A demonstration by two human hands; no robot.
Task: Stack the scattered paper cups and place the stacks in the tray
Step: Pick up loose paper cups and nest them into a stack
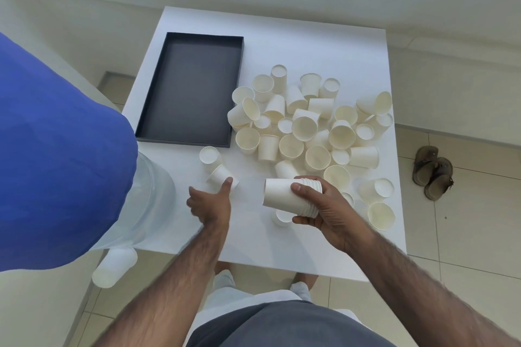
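Cups [304,127] lie heaped on the table [282,36], just right of the black tray [189,87]. My right hand [321,205] grips a stack [282,196], held sideways over the table's near part. My left hand [208,203] is open, thumb touching a tipped cup [220,175] near the tray.

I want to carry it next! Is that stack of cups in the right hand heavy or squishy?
Probably light: the stack is thin paper cups, and the right hand alone holds it sideways. Likely firmer than one cup, since several rims nest together. Laid on the table, its tapered sides might make it roll.
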